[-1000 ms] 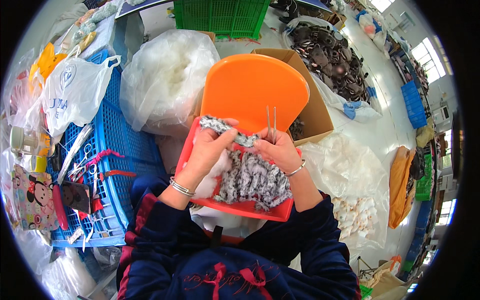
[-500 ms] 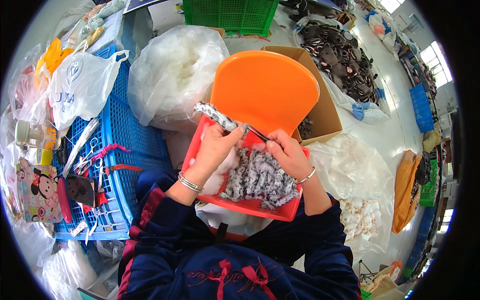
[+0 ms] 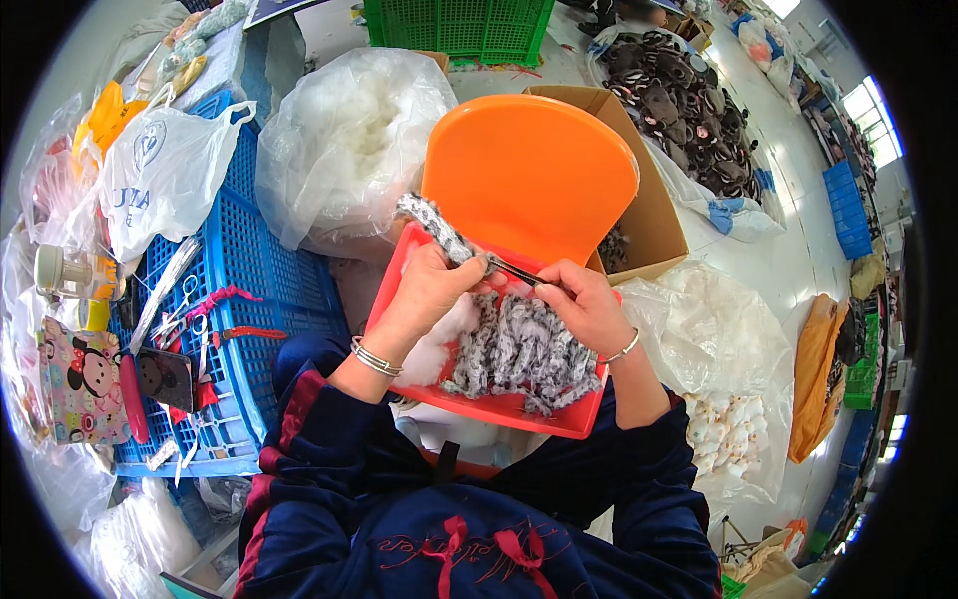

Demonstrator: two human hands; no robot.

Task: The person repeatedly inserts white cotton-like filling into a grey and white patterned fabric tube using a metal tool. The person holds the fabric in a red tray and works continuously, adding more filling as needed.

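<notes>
My left hand (image 3: pixel 432 293) is closed around a grey-and-white fuzzy knitted tube (image 3: pixel 436 222), whose free end sticks up toward the chair. From the other side my right hand (image 3: pixel 582 304) pinches a slim dark metal tool, like tweezers (image 3: pixel 519 272). Its tip meets the end of the tube at my left fingertips; whether it is inside the tube is hidden. Below both hands a red tray (image 3: pixel 519 417) rests on my lap. In it lie several more grey-and-white knitted pieces (image 3: pixel 529 354), with white stuffing (image 3: pixel 432 354) along the left side.
An orange chair (image 3: pixel 529 180) stands just beyond the tray, a cardboard box (image 3: pixel 649 215) behind it. Left are a clear bag of stuffing (image 3: pixel 354 150) and a blue crate (image 3: pixel 269 299) holding scissors (image 3: pixel 190 292) and a phone (image 3: pixel 165 379). White pieces lie on plastic sheeting (image 3: pixel 738 334) at right.
The tube's free end has shifted slightly right. My right hand has moved a little to the right, its grip on the tool kept. The tray's contents look the same.
</notes>
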